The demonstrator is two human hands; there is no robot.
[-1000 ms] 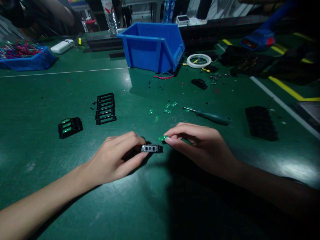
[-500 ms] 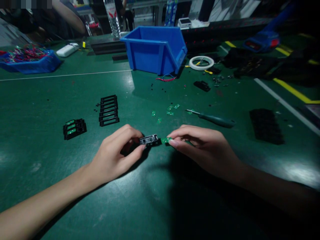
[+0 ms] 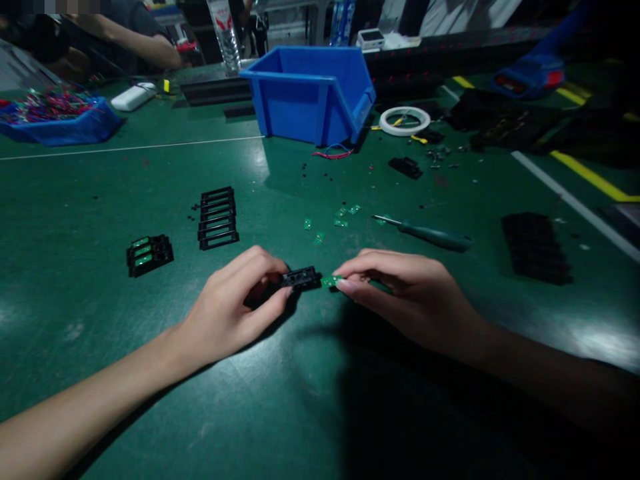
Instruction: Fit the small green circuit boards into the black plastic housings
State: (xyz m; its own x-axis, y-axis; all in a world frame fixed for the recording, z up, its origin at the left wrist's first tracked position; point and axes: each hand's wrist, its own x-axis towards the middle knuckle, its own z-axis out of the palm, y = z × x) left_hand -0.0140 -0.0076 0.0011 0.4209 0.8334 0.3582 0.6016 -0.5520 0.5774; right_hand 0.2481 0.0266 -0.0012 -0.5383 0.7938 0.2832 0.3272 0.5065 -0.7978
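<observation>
Between the thumb and fingers of my left hand (image 3: 237, 307) is a small black plastic housing (image 3: 302, 277), pinched at its left end. My right hand (image 3: 410, 300) pinches a small green circuit board (image 3: 330, 281) just right of the housing, a narrow gap between them. Several more little green boards (image 3: 341, 223) lie loose on the table beyond my hands. A screwdriver (image 3: 433, 237) with a dark green handle rests past my right hand. Left of my left hand sit black housings (image 3: 149, 255) with green boards in them, and a slotted black frame (image 3: 218, 219).
A blue bin (image 3: 300, 100) stands at the back, a water bottle (image 3: 225, 40) behind it. A blue tray (image 3: 65, 127) of coloured wires is far left. Tape roll (image 3: 405, 122), power tool (image 3: 530, 77) and a black block (image 3: 536, 248) lie right. Another person's arm (image 3: 135, 43) shows at upper left.
The black housing in my left hand has tilted slightly, so its upper face looks darker and less shiny. Both hands keep their grips and nearly the same places.
</observation>
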